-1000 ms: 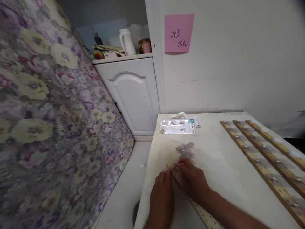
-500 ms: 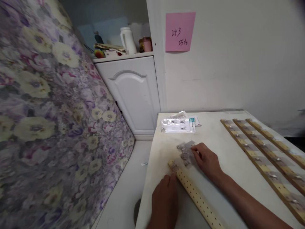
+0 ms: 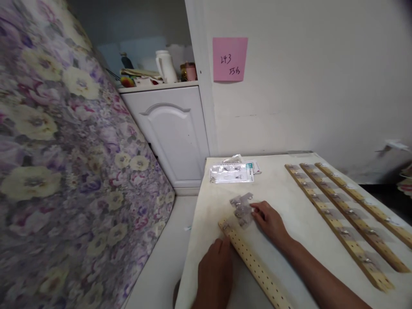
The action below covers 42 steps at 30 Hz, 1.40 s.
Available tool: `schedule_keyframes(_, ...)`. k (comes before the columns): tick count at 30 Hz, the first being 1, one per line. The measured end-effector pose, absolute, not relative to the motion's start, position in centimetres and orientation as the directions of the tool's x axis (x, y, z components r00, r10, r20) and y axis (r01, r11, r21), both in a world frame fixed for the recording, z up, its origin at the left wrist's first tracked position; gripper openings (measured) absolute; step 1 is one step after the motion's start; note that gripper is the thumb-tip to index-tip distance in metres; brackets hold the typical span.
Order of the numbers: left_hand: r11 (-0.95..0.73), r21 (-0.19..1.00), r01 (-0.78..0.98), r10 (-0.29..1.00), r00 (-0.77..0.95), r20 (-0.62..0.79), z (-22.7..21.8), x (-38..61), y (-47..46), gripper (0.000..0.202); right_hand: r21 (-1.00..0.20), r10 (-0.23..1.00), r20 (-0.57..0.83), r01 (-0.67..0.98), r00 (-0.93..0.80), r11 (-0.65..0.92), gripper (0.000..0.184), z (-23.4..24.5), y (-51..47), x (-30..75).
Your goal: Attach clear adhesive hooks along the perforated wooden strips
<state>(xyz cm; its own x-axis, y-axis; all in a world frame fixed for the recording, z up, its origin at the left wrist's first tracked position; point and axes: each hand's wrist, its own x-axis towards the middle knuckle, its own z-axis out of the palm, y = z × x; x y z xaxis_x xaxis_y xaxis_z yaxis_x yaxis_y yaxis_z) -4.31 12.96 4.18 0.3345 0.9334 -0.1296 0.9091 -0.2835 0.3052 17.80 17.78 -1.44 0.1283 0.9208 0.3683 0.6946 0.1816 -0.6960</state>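
The perforated wooden strip point(image 3: 254, 267) lay slantwise on the tabletop point(image 3: 273, 184), its far end near the left edge, with a small clear hook plate point(image 3: 226, 226) on that end. The left hand point(image 3: 215, 268) came in beside the left edge, back upward, its fingers bunched together at the strip's left side; I could not tell whether they gripped it. Beyond the strip's far end lay a pile of clear plates point(image 3: 241, 209). The right hand point(image 3: 269, 221), its forearm slanting in from the right, stretched its fingertips to the pile's right side, the other fingers curled; whether they pinched a plate was unclear. Packets point(image 3: 231, 173) lay near the far left corner; three hook-fitted strips point(image 3: 337, 223) ran down the right side.
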Motion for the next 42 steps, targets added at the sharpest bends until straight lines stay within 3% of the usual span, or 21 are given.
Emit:
schedule_keyframes(5, -0.336, 0.407, 0.849, 0.928, 0.372, -0.01, 2.5, -4.3, 12.7, 0.041, -0.74, 0.906, 0.402, 0.63, 0.131, 0.237, 0.023, -0.7, 17.9, 17.8)
schedule_keyframes(10, -0.343, 0.683, 0.645, 0.923, 0.365, 0.12, 2.4, -4.2, 12.7, 0.031, -0.918, 0.915, 0.289, 0.352, 0.281, 0.182, 0.023, -0.1, 17.5, 17.7)
schedule_keyframes(13, -0.192, 0.878, 0.438, 0.948, 0.315, 0.049, 3.4, -4.0, 12.9, 0.025, -0.942, 0.925, 0.289, 0.245, 0.246, 0.23, 0.02, 0.3, 16.8, 17.2)
schedule_keyframes(16, 0.093, 0.981, 0.171, 0.943, 0.302, -0.142, 3.9, -3.8, 13.2, 0.039, -0.848, 0.88, 0.47, 0.315, 0.075, 0.426, 0.014, 0.9, 15.8, 16.3)
schedule_keyframes(20, 0.322, 0.932, -0.169, 0.892, 0.383, -0.239, 3.1, -3.8, 13.6, 0.072, -0.636, 0.755, 0.614, 0.422, -0.231, 0.647, 0.022, 1.6, 14.5, 15.2)
schedule_keyframes(25, 0.346, 0.907, -0.24, 0.909, 0.326, -0.26, 2.1, -4.0, 13.7, 0.072, -0.567, 0.727, 0.61, 0.466, -0.316, 0.679, 0.026, 2.2, 13.6, 14.9)
schedule_keyframes(33, 0.281, 0.952, -0.124, 0.941, 0.231, -0.248, 1.7, -3.5, 13.3, 0.055, -0.627, 0.75, 0.584, 0.414, -0.312, 0.66, 0.029, 3.1, 12.7, 14.3)
schedule_keyframes(42, 0.265, 0.96, -0.092, 0.912, 0.346, -0.219, 0.4, -2.9, 12.5, 0.033, -0.77, 0.826, 0.495, 0.305, -0.269, 0.56, 0.017, 3.1, 11.7, 14.0)
